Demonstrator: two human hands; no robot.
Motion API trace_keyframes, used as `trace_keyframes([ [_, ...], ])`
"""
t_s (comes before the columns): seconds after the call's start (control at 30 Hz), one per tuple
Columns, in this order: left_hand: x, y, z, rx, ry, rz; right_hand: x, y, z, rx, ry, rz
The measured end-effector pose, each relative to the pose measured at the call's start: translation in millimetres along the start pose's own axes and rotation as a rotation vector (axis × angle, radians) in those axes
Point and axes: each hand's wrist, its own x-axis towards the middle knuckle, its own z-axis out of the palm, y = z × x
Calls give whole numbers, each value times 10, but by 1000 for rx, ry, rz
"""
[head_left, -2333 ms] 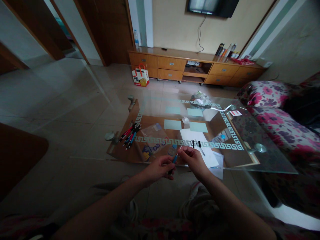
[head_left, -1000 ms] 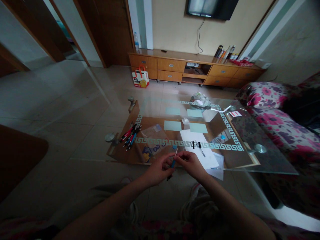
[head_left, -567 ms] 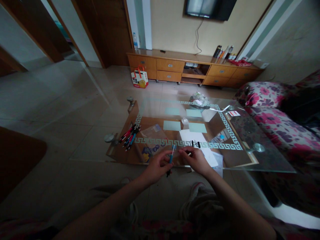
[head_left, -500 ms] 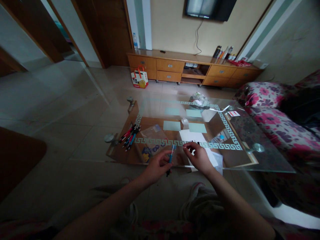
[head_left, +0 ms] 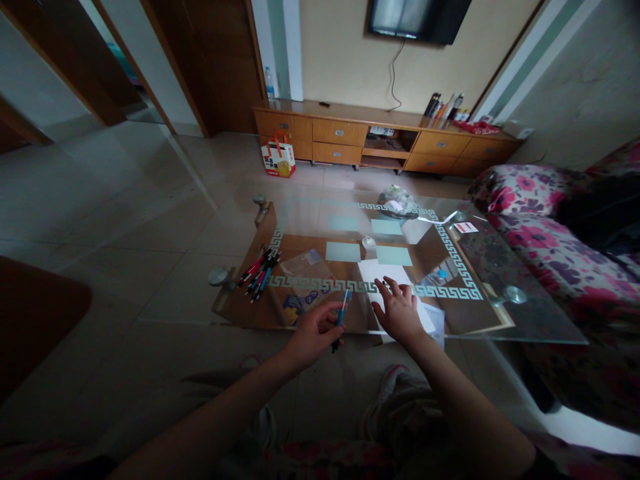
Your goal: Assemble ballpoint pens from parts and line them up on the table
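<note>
Holding a blue pen (head_left: 341,316) in the left grip (head_left: 315,331)
Jutting above and below the fingers, with the right grip (head_left: 401,317) wide over white paper (head_left: 377,270).

Home living room. Glass coffee table (head_left: 345,251) beneath right hand (head_left: 401,313); flowered sofa (head_left: 537,235) to its right; beyond it, low drawer cabinet (head_left: 340,131) and wall-mounted TV (head_left: 417,21).
</note>
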Motion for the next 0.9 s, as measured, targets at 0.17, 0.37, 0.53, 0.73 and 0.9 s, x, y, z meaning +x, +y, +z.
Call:
trace_keyframes([
  [0.17,-5,8,8,-11,2,-8,4,5,23,-17,-30,5],
  [0.37,-6,47,19,-11,9,-6,10,11,44,-11,-47,-7],
  [0.53,-12,49,17,-7,7,-17,10,12,57,-17,-48,-11],
  [0.73,4,-4,-1,6,-4,9,18,5,45,36,-9,-8],
  [0.9,16,-52,-17,36,-4,10,99,-37,-8,462,84,-13],
])
